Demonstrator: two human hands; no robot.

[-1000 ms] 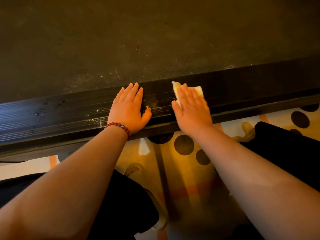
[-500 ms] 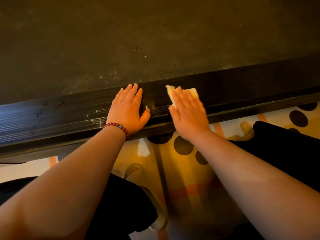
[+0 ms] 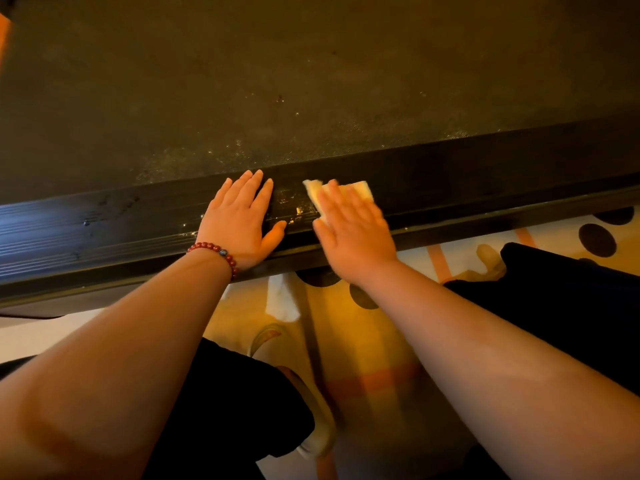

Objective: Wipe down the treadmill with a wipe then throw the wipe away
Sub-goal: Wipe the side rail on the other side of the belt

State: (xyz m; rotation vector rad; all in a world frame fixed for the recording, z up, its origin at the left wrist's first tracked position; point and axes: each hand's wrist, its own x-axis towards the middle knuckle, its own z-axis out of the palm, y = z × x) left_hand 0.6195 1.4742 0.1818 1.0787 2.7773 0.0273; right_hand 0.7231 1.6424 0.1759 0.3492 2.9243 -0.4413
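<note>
Left hand: my left hand lies palm down on the treadmill, fingers straight and close together, thumb spread out to the right. It is released and grasps nothing.
Right hand: my right hand is flat too, its straight fingers pressing the wipe onto the side rail rather than curling round it. This hand is a little blurred, so I cannot tell whether the thumb touches the wipe.
Wipe: pale and folded, it lies on the rail under my right fingers. Two corners show past the fingertips, close to the rail's far edge.
Between the hands: a narrow bare strip of rail with shiny specks, my left thumb pointing into it.
Far edge: the rail meets the dark belt, which is dusted with pale specks along that line.
Near edge: the rail drops to a lower ledge and then the floor mat. The heels of both hands sit at this edge.
Room to the right: bare rail runs from the wipe to the edge of the view.
Room to the left: ribbed rail, catching bluish light, runs beyond my left hand to the edge of the view.
Wrist: a red bead bracelet on my left wrist, just off the near edge.
Below: my black-clad knees on either side of the spotted, striped mat.
</note>
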